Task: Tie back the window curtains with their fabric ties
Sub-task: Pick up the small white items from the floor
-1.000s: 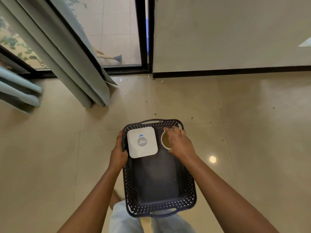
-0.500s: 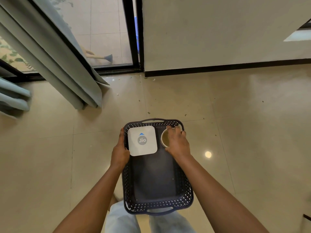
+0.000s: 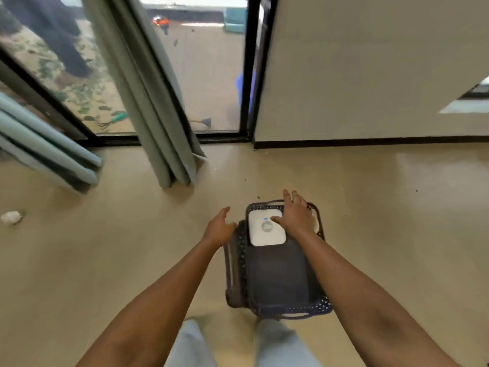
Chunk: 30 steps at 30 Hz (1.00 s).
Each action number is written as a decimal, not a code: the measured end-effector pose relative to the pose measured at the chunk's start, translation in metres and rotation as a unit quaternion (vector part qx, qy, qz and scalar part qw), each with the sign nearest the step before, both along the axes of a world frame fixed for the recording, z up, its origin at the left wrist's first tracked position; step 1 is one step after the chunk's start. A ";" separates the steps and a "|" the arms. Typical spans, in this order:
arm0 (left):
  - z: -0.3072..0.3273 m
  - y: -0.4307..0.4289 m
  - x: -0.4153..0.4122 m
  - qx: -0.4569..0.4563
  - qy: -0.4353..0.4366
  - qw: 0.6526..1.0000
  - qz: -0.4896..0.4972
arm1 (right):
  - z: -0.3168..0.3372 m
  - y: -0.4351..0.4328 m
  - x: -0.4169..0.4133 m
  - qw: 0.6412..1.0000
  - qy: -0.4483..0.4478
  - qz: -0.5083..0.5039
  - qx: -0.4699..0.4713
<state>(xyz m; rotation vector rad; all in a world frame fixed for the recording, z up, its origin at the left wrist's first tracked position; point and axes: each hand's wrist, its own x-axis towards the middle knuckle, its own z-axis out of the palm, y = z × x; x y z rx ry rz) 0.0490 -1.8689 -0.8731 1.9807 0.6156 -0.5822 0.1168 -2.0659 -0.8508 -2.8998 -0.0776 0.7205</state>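
A grey-green curtain (image 3: 150,107) hangs loose in front of the black-framed glass door, its hem touching the floor. A second curtain (image 3: 45,144) bunches at the far left. No fabric tie shows. My left hand (image 3: 219,230) is open, fingers spread, just off the left rim of a dark perforated basket (image 3: 291,311) that sits low in front of me. My right hand (image 3: 296,218) hovers open over the basket's far end, thumb on a white box (image 3: 264,234) inside it. A cup under that hand is mostly hidden.
Beige tiled floor lies all around. A cream wall (image 3: 357,75) with a dark skirting runs right of the black door frame (image 3: 247,75). A crumpled white scrap (image 3: 10,217) lies on the floor at the left. My pale trouser legs show at the bottom.
My left hand has let go of the basket's rim and opened. My right hand has spread over the cup. The view has tilted up and the curtains sit closer to centre.
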 end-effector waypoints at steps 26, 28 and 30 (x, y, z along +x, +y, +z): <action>0.007 0.728 -0.217 -0.028 -0.133 0.733 0.667 | 0.011 0.878 -0.117 0.888 0.135 0.400 0.184; -0.032 0.789 -0.211 -0.039 -0.094 0.698 0.709 | -0.037 0.957 -0.102 0.877 0.157 0.436 0.126; -0.077 0.842 -0.207 -0.061 -0.053 0.671 0.738 | -0.091 1.022 -0.090 0.855 0.184 0.481 0.053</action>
